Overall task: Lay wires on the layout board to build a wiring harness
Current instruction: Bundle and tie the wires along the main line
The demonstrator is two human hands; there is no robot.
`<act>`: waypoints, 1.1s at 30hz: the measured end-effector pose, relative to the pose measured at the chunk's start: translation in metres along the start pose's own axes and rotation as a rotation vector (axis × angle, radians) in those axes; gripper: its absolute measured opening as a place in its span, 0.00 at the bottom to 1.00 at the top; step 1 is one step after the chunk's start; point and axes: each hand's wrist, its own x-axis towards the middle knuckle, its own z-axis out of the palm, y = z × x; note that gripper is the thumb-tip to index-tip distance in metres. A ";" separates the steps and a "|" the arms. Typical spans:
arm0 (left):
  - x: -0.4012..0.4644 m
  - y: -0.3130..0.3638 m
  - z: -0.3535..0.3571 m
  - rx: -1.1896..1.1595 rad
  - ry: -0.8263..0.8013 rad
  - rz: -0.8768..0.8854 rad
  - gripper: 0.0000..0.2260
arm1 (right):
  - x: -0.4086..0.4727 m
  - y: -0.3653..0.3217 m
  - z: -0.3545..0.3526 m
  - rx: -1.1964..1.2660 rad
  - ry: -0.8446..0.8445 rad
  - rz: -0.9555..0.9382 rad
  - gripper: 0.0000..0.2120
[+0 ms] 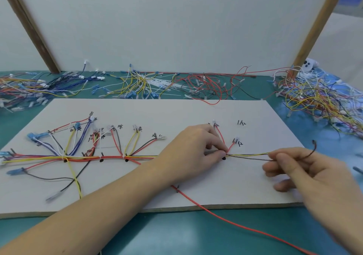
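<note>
A white layout board [176, 113] lies flat on the teal table, with handwritten labels and small pegs. A main bundle of red, yellow and blue wires [110, 157] runs along its middle, with branches fanning up to the pegs at the left. My left hand [196, 146] pinches the bundle near a black mark right of centre, beside two short red branches [229, 148]. My right hand [306, 174] pinches a dark brown wire [249, 158] that stretches taut from the left hand, its free end curling up past my fingers. A yellow-green wire [253, 154] runs alongside it.
Heaps of loose wires lie behind the board: blue ones [64, 81], yellow and white ones [141, 83], red ones [206, 85] and a mixed tangle [318, 97] at the right. A long red wire [235, 224] trails off the board's front edge. Wooden posts and a white panel stand behind.
</note>
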 end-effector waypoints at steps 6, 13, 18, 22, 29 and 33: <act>0.000 -0.001 0.002 0.015 0.021 0.004 0.05 | 0.029 0.007 -0.054 -0.197 0.071 0.076 0.12; 0.000 0.000 0.002 0.020 0.033 0.027 0.04 | 0.057 0.012 -0.054 -0.368 0.056 0.096 0.07; -0.001 0.000 0.002 0.007 0.027 0.027 0.04 | 0.066 0.013 -0.061 -0.413 -0.036 0.207 0.07; -0.002 -0.001 0.003 0.010 0.031 0.030 0.04 | 0.075 0.007 -0.062 -0.496 -0.122 0.242 0.07; -0.002 -0.001 0.003 0.022 0.028 0.036 0.05 | 0.087 -0.001 -0.062 -0.560 -0.178 0.276 0.05; -0.002 -0.001 0.003 0.011 0.030 0.035 0.04 | 0.096 -0.007 -0.063 -0.548 -0.210 0.362 0.04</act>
